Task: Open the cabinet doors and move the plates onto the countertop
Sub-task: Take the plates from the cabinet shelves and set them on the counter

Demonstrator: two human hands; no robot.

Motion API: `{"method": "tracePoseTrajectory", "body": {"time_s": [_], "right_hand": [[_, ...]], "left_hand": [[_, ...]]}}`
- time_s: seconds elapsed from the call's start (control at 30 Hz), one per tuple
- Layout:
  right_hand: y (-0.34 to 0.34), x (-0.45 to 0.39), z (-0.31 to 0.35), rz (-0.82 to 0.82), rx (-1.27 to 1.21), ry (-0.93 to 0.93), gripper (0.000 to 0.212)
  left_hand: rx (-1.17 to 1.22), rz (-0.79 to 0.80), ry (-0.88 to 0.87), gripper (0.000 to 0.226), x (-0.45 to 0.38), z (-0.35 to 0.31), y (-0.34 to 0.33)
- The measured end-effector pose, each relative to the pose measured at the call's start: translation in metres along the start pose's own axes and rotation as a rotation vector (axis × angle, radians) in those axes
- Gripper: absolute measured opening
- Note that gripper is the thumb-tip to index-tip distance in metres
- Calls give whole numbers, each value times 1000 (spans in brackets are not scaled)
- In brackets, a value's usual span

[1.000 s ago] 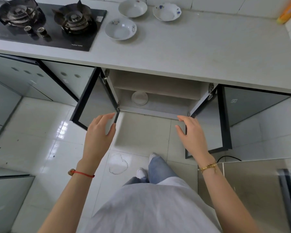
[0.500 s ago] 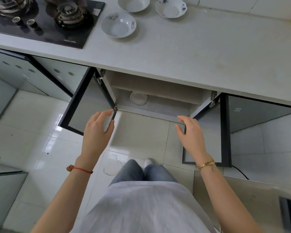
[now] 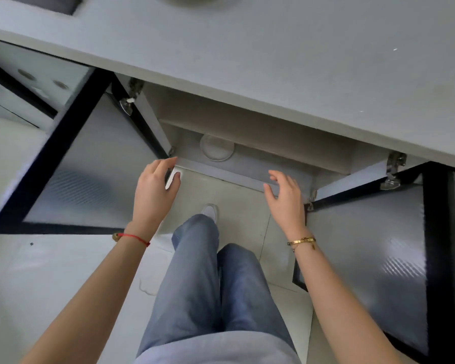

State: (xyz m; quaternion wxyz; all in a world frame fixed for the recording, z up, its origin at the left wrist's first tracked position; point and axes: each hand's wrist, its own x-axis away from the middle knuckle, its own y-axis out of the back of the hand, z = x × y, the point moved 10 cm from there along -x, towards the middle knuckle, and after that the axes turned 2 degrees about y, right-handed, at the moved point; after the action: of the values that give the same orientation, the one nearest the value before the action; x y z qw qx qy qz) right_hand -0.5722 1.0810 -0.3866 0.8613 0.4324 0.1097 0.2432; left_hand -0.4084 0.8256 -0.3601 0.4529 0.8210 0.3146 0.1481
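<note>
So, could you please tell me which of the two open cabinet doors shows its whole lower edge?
The left cabinet door, beside the left hand; the right cabinet door runs out of frame.

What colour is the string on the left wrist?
Red. The string circles the wrist below the left hand; the head view shows it.
</note>
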Motion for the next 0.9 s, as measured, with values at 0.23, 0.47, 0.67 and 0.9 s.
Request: {"method": "tracePoseTrajectory", "body": {"time_s": [0.23, 0.47, 0.67, 0.9], "right_hand": [[-158, -98, -101, 4, -33, 10, 31], [-290, -184, -188, -8, -18, 11, 33], [-371, -240, -230, -10, -23, 21, 35], [-421, -289, -263, 42, 19, 20, 28]], "left_hand": [[13, 24, -22, 27, -84, 106, -168], [-84, 68, -62, 36, -159, 191, -304], [-46, 58, -2, 40, -215, 244, -382], [-9, 109, 29, 44, -254, 275, -442]]}}
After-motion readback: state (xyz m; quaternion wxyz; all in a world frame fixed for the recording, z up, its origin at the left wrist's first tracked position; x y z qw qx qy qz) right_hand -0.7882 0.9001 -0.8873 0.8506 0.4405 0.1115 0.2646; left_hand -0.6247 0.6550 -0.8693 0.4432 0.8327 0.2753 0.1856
